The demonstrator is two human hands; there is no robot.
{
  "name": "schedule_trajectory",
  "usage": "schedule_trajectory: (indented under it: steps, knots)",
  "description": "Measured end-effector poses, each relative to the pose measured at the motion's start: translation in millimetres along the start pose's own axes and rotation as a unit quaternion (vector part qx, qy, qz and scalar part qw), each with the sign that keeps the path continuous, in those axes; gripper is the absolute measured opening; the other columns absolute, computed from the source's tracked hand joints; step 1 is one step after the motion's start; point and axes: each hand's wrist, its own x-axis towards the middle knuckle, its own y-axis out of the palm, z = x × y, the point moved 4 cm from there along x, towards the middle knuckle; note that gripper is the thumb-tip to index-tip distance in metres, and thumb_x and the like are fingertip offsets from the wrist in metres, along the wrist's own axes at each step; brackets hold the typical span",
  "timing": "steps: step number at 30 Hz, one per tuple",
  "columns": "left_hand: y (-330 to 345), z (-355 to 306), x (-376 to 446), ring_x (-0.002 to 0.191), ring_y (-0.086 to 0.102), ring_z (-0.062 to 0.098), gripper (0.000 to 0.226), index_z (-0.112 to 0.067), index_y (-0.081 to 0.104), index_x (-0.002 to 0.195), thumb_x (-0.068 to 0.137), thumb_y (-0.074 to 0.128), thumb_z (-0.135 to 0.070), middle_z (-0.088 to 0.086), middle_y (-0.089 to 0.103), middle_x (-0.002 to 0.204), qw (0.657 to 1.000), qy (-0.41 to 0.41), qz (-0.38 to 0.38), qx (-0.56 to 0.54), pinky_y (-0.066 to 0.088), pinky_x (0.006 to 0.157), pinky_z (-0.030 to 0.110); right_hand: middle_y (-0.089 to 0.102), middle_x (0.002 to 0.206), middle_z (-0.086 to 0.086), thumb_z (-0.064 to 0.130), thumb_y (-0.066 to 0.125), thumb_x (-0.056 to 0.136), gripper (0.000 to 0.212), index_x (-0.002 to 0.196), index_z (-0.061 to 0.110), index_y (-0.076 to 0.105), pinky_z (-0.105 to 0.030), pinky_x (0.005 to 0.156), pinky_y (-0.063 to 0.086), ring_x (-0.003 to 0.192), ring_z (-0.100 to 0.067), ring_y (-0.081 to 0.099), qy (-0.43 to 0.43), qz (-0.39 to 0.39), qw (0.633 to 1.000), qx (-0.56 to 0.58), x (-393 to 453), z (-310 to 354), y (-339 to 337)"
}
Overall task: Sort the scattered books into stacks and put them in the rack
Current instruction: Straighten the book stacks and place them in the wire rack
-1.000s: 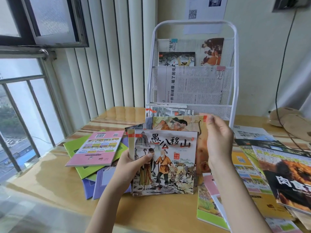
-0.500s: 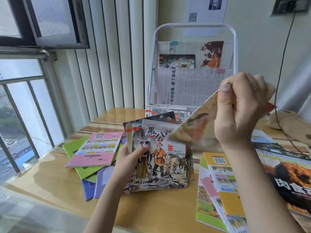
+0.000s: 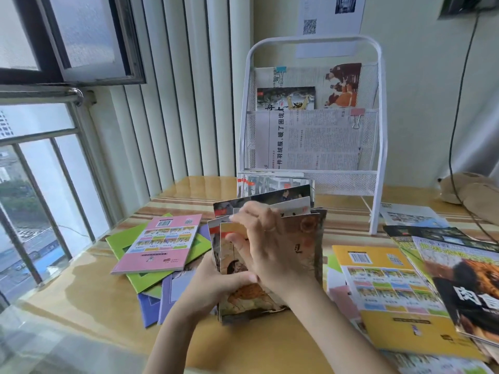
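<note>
Two hands, the left hand (image 3: 216, 286) and the right hand (image 3: 272, 247), hold one bundle of picture books (image 3: 305, 238). One white rack (image 3: 313, 117) carries two clipped newspapers and one book. Perhaps eight more books lie loose on the table (image 3: 89, 300), though overlaps blur that count.

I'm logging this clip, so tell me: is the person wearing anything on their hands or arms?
Both forearms are bare with no sleeves in view. The left hand shows no gloves, rings or watch. The right hand is also ungloved; a faint band may sit on one finger, too blurred to confirm.

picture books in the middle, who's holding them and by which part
Both hands hold the bundle of picture books: the left hand grips its lower left edge, and the right hand lies over the front cover near the top.
</note>
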Motion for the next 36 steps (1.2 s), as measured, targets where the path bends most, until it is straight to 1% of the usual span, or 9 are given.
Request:
schedule_trajectory:
  steps: [5, 9, 12, 16, 20, 25, 29, 32, 36]
  knots:
    - [-1.5, 3.5, -7.6, 0.082, 0.073, 0.024, 0.031, -0.016, 0.07, 0.09, 0.06, 0.081, -0.015, 0.008, 0.076, 0.088, 0.997, -0.021, -0.054, -0.06, 0.057, 0.064, 0.026, 0.031, 0.144, -0.009, 0.053, 0.062, 0.079, 0.078, 0.137, 0.012, 0.029, -0.039, 0.113, 0.024, 0.138, -0.02, 0.026, 0.29, -0.107, 0.951, 0.01, -30.9, -46.7, -40.2]
    - [9.5, -6.0, 0.9, 0.084, 0.072, 0.027, 0.03, -0.008, 0.069, 0.096, 0.066, 0.075, -0.011, 0.011, 0.075, 0.09, 0.996, 0.007, -0.08, -0.048, 0.058, 0.067, 0.031, 0.063, 0.118, 0.008, 0.056, 0.073, 0.057, 0.076, 0.123, 0.024, 0.049, -0.038, 0.101, 0.042, 0.112, -0.014, 0.057, 0.57, -0.009, 0.761, 0.308, -67.1, -68.1, -45.5]
    - [12.5, -13.8, 22.1, 0.086, 0.072, 0.028, 0.029, -0.007, 0.068, 0.1, 0.073, 0.078, -0.006, 0.011, 0.075, 0.092, 0.993, 0.02, -0.105, -0.058, 0.059, 0.07, 0.037, 0.073, 0.09, 0.01, 0.019, 0.077, 0.073, 0.027, 0.096, 0.023, 0.063, -0.026, 0.08, 0.05, 0.086, -0.004, 0.068, 0.543, 0.014, 0.774, 0.324, -66.6, -81.0, -56.0]
    - [17.2, -25.1, 54.1, 0.084, 0.072, 0.021, 0.025, -0.018, 0.066, 0.098, 0.076, 0.077, -0.014, 0.0, 0.075, 0.087, 0.992, 0.041, -0.118, 0.024, 0.06, 0.063, 0.036, 0.07, 0.091, 0.005, 0.0, 0.069, 0.079, 0.025, 0.092, 0.02, 0.06, -0.017, 0.075, 0.051, 0.084, -0.004, 0.068, 0.512, -0.061, 0.795, 0.32, -52.3, -100.7, -59.2]
    - [-11.6, -20.3, 69.7, 0.11, 0.059, 0.011, 0.06, -0.024, 0.05, 0.126, 0.074, 0.078, -0.033, -0.004, 0.061, 0.124, 0.979, 0.04, -0.124, 0.155, 0.049, 0.091, 0.03, 0.066, 0.091, 0.009, 0.004, 0.069, 0.081, 0.026, 0.087, 0.025, 0.057, -0.028, 0.081, 0.047, 0.087, -0.008, 0.063, 0.505, -0.098, 0.808, 0.287, -38.8, -127.1, -48.7]
    - [-39.6, 55.3, 22.5, 0.148, -0.005, 0.015, 0.135, -0.029, 0.005, 0.153, 0.04, 0.018, -0.103, -0.01, 0.0, 0.16, 0.811, -0.133, 0.049, 0.568, 0.0, 0.119, 0.041, 0.065, 0.097, 0.007, 0.0, 0.066, 0.082, 0.027, 0.091, 0.024, 0.056, -0.032, 0.089, 0.046, 0.091, -0.009, 0.062, 0.525, -0.133, 0.784, 0.302, -48.6, -152.7, -43.3]
    - [-50.5, 55.0, 2.0, 0.143, 0.022, 0.013, 0.093, -0.034, 0.04, 0.14, 0.064, 0.018, -0.084, -0.014, 0.035, 0.15, 0.789, -0.045, -0.047, 0.611, 0.013, 0.115, 0.038, 0.064, 0.095, 0.011, 0.0, 0.064, 0.084, 0.028, 0.09, 0.025, 0.056, -0.019, 0.077, 0.045, 0.079, 0.007, 0.063, 0.543, -0.146, 0.769, 0.303, -61.3, -160.7, -47.5]
    - [-60.4, 45.2, -12.7, 0.113, 0.059, 0.018, 0.052, -0.032, 0.062, 0.104, 0.07, 0.039, -0.064, -0.012, 0.064, 0.113, 0.766, 0.034, -0.08, 0.637, 0.045, 0.092, 0.039, 0.065, 0.097, 0.007, 0.005, 0.067, 0.084, 0.023, 0.092, 0.025, 0.057, -0.028, 0.083, 0.046, 0.092, -0.011, 0.063, 0.558, -0.156, 0.768, 0.273, -67.8, -167.3, -47.3]
    - [-70.9, 41.4, -39.3, 0.1, 0.051, 0.01, 0.037, -0.027, 0.064, 0.094, 0.069, 0.046, -0.048, -0.01, 0.071, 0.096, 0.738, 0.144, -0.061, 0.657, 0.037, 0.082, 0.025, 0.065, 0.104, 0.002, 0.006, 0.066, 0.085, 0.023, 0.096, 0.024, 0.056, -0.031, 0.087, 0.047, 0.099, -0.016, 0.061, 0.569, -0.169, 0.747, 0.299, -69.8, -172.6, -35.2]
